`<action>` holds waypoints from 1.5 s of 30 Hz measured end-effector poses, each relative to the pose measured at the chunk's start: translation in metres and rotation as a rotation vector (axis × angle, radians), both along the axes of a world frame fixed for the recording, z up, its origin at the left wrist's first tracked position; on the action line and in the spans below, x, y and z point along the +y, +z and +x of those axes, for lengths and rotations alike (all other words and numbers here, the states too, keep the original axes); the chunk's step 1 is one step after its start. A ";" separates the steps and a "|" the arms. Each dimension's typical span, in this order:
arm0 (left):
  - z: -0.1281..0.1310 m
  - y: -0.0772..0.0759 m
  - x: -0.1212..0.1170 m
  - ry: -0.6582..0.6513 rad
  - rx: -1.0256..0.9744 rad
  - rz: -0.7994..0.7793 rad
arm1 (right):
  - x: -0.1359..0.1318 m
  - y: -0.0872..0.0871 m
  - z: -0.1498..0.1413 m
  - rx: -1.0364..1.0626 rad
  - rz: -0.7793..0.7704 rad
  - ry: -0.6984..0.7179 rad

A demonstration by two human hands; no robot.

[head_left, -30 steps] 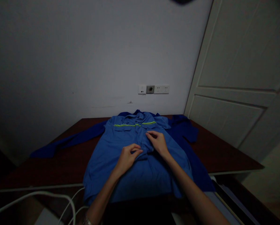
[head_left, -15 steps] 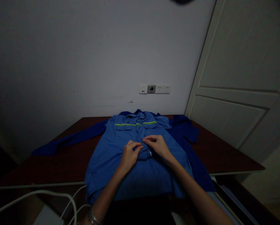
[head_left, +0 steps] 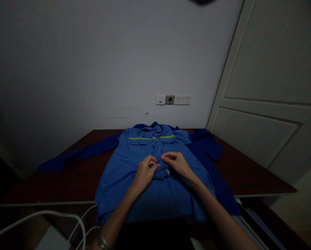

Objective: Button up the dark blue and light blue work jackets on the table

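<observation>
A dark reddish-brown tabletop point(head_left: 251, 173) is set against a pale wall point(head_left: 114, 55) in a dimly lit room, with a panelled door point(head_left: 267, 69) seen at the right. Two garments are counted: a light-blue shirt point(head_left: 133, 149) is laid front up, crossed by a yellow-green stripe point(head_left: 167, 137), and beneath it is spread one darker blue garment point(head_left: 210, 147), its cloth extended to both sides. One row of wall plates point(head_left: 173, 100) is mounted above the far edge. Two bare hands are seen. The shirt is positioned directly under both grips, its lower part draped over the near edge. Its front opening is touched by the left hand point(head_left: 143, 172) and the right hand point(head_left: 180, 165), the fingertips of each drawn close together; whether cloth or a button is clamped in either grip cannot be told.
</observation>
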State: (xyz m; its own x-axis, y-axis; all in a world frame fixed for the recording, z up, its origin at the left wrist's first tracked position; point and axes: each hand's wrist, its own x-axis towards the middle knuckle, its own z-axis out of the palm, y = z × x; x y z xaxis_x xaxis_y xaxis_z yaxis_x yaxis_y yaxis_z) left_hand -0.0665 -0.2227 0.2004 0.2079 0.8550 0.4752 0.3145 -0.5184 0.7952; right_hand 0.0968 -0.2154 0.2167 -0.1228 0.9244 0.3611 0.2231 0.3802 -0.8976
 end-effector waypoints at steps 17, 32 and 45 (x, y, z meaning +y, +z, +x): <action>-0.004 -0.005 0.003 -0.035 0.123 0.127 | -0.009 0.013 0.006 -0.229 0.049 0.083; -0.007 -0.011 0.006 -0.004 0.295 0.453 | 0.004 0.012 0.014 -0.181 -0.046 0.194; -0.009 -0.013 0.009 0.019 0.484 0.717 | -0.001 0.016 0.011 -0.308 0.007 0.196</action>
State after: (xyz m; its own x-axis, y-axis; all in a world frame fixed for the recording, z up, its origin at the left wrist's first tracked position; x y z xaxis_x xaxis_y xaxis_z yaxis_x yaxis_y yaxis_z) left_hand -0.0752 -0.2142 0.1876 0.5153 0.3879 0.7642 0.5474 -0.8351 0.0548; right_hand 0.1078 -0.2168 0.2326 -0.4011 0.8703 0.2858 0.4046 0.4483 -0.7971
